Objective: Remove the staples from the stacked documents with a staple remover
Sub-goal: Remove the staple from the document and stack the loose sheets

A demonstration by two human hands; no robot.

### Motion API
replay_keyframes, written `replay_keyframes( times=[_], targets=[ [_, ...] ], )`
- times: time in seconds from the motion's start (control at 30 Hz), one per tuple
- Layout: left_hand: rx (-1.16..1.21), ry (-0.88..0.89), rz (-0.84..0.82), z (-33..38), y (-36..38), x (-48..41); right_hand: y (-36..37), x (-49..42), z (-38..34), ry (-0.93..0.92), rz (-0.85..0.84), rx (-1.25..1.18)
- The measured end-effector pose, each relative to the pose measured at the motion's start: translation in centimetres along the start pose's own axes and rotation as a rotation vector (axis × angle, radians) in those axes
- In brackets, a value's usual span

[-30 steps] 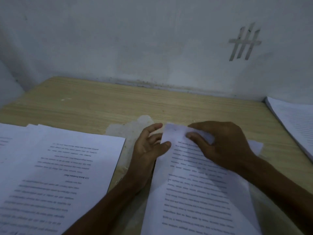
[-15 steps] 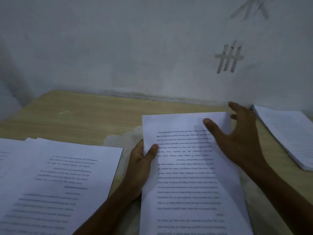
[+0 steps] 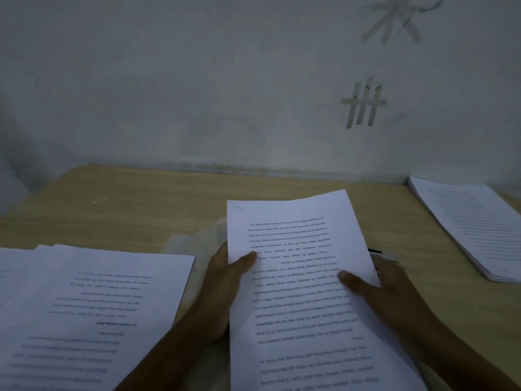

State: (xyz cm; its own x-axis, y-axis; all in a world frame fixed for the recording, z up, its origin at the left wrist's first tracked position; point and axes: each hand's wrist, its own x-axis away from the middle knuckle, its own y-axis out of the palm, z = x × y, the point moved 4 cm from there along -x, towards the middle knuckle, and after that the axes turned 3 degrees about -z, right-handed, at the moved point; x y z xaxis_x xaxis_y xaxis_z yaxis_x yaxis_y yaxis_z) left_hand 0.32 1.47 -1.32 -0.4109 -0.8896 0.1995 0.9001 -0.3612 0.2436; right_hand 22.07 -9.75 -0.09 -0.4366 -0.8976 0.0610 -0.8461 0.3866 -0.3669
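Observation:
A printed document is held up over the wooden desk, its text upside down to me. A small staple shows at its top left corner. My left hand grips the left edge, thumb on the page. My right hand grips the right edge, thumb on top, fingers behind. A dark and pale object, possibly the staple remover, peeks out past the right edge just above my right hand; most of it is hidden.
A spread of loose printed sheets covers the desk's left side. A thick stack of documents lies at the right edge. A crumpled clear plastic sheet lies under my hands. The wall closes the desk's far side.
The folded top corner was released and the page flattened. My right hand came back from the far right corner to grip the right edge lower down. The document now tilts slightly right.

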Motion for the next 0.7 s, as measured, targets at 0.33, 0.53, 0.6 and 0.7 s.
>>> replay_keyframes(
  times=[0.33,0.53,0.6,0.7],
  targets=[
    [-0.215,0.034,-0.249,3.6,9.1,-2.9,-10.6,-2.4,-2.3,-0.037,0.276,0.177],
    [-0.297,-0.021,-0.327,3.2,20.7,-8.2,-21.7,-5.2,1.0,0.062,0.340,0.173],
    [-0.295,-0.062,-0.336,2.5,23.7,-9.6,-24.4,-6.3,2.5,0.094,0.368,0.208],
    [-0.304,-0.115,-0.355,1.1,28.9,-12.1,-28.9,-7.8,4.4,0.145,0.352,0.282]
  ],
)
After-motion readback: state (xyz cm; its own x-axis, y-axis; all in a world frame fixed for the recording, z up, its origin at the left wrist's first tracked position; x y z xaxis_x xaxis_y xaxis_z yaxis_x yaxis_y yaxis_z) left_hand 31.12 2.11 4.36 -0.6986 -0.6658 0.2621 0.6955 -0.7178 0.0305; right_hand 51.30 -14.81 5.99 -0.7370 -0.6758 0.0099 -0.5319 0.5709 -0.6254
